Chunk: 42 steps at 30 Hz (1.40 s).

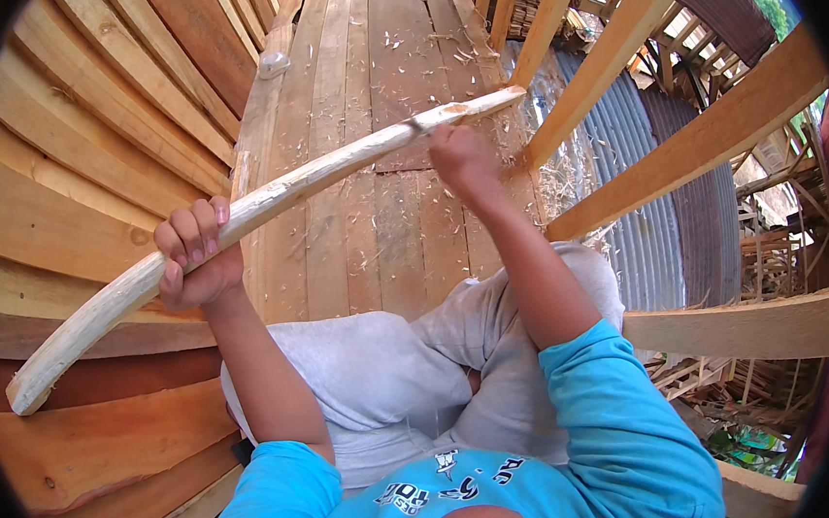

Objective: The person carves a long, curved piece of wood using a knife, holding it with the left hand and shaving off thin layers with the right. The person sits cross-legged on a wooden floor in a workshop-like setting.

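A long, pale, peeled wooden pole [330,169] slants across in front of me, its near end low at the left and its far end at the right by the upright slats. My left hand [198,253] is wrapped round the pole toward its left end. Closed in a fist, my right hand [465,161] is just below the pole's right part. A small knife [415,125] seems to be in it: only a short dark blade shows against the pole, and the handle is hidden by my fingers. A darker patch marks the wood near the right end.
Wood shavings [437,48] are strewn over the plank floor [324,227]. A small clear object [273,66] lies at the far left. Stacked boards [89,207] line the left side. Wooden slats [613,53] stand at the right, with corrugated metal sheets [646,231] beyond them.
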### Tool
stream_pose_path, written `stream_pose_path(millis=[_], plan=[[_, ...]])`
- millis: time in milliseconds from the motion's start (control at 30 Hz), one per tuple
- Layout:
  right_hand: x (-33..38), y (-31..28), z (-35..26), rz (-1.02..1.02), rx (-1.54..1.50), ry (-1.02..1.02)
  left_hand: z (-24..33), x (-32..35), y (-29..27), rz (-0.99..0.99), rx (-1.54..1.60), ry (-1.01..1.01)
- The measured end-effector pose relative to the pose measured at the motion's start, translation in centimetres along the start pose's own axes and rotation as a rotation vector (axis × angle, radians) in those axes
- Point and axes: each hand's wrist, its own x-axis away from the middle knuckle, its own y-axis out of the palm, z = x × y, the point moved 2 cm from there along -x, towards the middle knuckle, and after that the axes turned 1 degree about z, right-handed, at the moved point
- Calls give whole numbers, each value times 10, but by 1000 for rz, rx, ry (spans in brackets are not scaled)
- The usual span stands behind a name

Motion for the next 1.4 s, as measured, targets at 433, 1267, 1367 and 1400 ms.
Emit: stream_pose_path(millis=[433,1267,1367,1400], plan=[[22,2,-38,-75,78,-65,-3,0,-2,-29,17,0],[39,5,-59,-69,111,-120,-2,1,-6,-31,25,23],[0,-2,-3,93,26,-119,-7,-2,-1,-9,16,25],[-10,0,13,117,77,-58,-8,-5,1,-10,18,27]])
